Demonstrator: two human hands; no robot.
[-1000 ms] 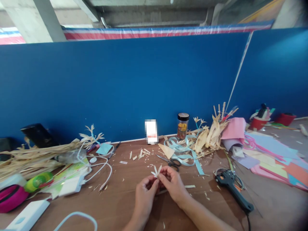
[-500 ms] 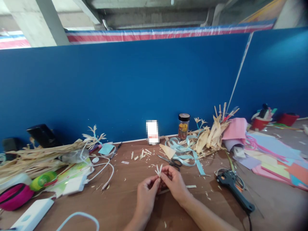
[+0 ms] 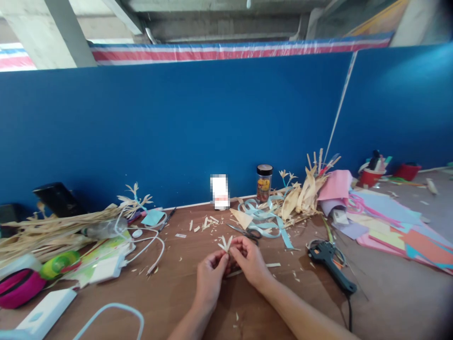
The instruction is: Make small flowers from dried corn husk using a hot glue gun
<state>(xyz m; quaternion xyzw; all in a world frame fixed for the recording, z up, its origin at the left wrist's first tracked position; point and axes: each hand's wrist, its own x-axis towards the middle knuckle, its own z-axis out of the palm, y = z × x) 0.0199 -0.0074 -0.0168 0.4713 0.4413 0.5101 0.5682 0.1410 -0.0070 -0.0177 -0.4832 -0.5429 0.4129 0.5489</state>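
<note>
Between the fingertips of both hands stands a small pale flower of dried husk strips, its narrow petals pointing up and fanned apart. My left hand is closed in a pinch at the flower's base. From the other side, my right hand also pinches it there, fingers curled. The base itself is hidden by the fingers. Just beyond my right hand lie dark-handled scissors. A pale strip sticks out on the table beside that hand.
Right of my hands lies a black glue gun. Light-blue ribbon, a black-lidded jar and dried husks stand further back. Colored paper covers the far right. White cables and a power strip lie left.
The petals look a little more spread than before. Both hands keep their pinch on the flower, and the whole view has shifted slightly.
</note>
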